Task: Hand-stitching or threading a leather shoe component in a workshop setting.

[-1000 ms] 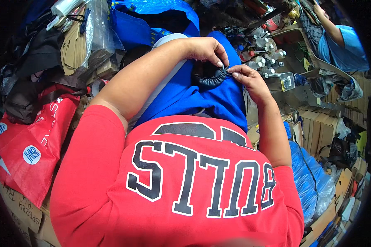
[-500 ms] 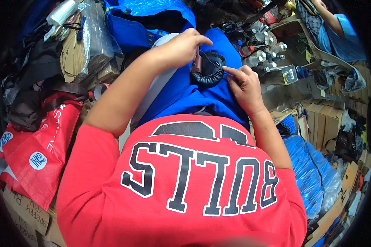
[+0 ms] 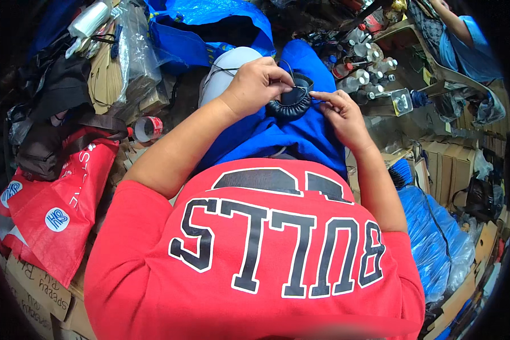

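Observation:
A round black piece with a gathered, pleated rim [image 3: 289, 110], shaped like part of a shoe, rests on my blue-clothed lap. My left hand [image 3: 259, 85] is above its left side, fingertips pinched together by a thin, pale needle-like piece [image 3: 301, 88] over the opening. Dark thread [image 3: 223, 69] trails left from that hand and also loops above the black piece. My right hand [image 3: 343, 115] pinches the right edge of the black piece between thumb and fingers. What lies inside my left palm is hidden.
A blue bag [image 3: 218, 34] stands open beyond my knees. Several plastic bottles [image 3: 360, 79] crowd the right, near another person's arm [image 3: 453, 22]. Blue plastic wrap [image 3: 428, 238] lies lower right. A red bag [image 3: 68, 209] and cardboard are at left.
My left hand has come down and closer to the opening of the black piece, covering a brownish handle-like thing seen there before. My right hand stays at the rim.

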Motion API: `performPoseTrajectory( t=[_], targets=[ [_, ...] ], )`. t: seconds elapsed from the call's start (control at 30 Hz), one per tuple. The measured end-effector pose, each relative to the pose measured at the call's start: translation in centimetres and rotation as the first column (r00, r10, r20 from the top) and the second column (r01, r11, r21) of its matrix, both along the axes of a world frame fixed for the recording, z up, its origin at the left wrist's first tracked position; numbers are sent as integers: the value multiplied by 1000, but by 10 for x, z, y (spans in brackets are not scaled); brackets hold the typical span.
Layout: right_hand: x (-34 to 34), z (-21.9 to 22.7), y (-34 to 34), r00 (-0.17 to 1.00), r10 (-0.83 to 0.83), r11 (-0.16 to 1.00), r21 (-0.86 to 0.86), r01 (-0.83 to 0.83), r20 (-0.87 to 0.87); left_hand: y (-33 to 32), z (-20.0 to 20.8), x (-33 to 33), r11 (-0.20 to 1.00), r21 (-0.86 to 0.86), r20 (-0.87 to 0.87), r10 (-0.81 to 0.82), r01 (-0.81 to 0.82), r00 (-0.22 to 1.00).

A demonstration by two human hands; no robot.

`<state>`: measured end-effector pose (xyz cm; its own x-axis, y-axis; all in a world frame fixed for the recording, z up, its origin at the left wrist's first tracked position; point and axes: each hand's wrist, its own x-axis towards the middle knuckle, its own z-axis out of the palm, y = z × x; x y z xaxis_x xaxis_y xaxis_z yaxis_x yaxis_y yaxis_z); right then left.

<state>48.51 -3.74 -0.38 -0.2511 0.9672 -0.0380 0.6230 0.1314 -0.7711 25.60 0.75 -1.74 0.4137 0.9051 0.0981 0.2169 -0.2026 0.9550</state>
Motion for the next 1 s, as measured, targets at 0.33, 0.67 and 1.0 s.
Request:
performPoseTrajectory(
  t=[0.33,0.67,1.0],
  targets=[
    [16,-4,29,989,118,981,-147,-130,-86,13,-8,0,950,297,-227,-26,95,974],
    [16,1,35,989,135,971,-188,-145,-66,17,-13,-1,951,286,-276,-37,119,960],
    [25,-13,45,950,162,918,-312,-244,-267,37,-9,11,952,-124,-214,-300,279,929]
  ],
)
